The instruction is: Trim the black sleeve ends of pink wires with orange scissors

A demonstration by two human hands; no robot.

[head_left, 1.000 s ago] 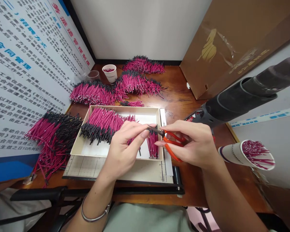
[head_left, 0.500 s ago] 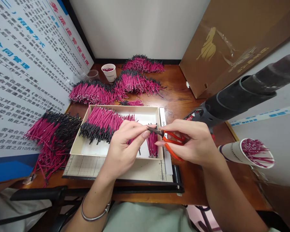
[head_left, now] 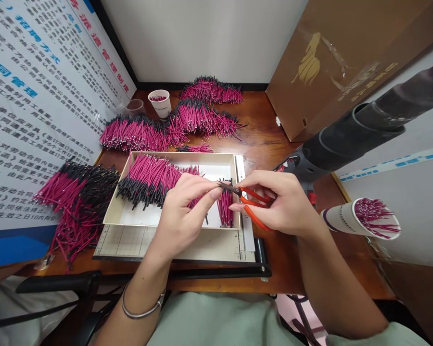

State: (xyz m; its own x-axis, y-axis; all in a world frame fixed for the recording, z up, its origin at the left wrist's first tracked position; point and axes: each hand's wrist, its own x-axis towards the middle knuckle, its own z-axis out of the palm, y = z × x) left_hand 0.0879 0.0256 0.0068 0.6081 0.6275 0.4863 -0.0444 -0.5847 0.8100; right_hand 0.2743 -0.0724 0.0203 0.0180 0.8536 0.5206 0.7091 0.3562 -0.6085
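Note:
My right hand (head_left: pixel 279 204) grips small scissors (head_left: pixel 254 201) with orange handles and dark, pointed blades. The blade tips meet the fingertips of my left hand (head_left: pixel 184 211), whose thumb and forefinger are pinched together. What sits in that pinch is too small to make out. Below both hands is a shallow cream box (head_left: pixel 126 218). A dense row of magenta wires (head_left: pixel 155 175) with black ends fills its left part. On its right side lies a smaller bundle of the same wires (head_left: pixel 225 206).
More wires (head_left: pixel 198 117) are heaped behind the box, and another pile (head_left: pixel 77 206) lies at left. One paper cup (head_left: pixel 159 105) stands at the back; another (head_left: pixel 346 218), full of wire pieces, tilts at right. A black hose (head_left: pixel 350 132) and brown carton (head_left: pixel 303 72) border the right. The box rests on a gridded board (head_left: pixel 126 240).
The view has shifted a little, moving the scene slightly up and left in the picture. The scissors remain at my left fingertips, their handles spread slightly differently. My left pinch stays closed.

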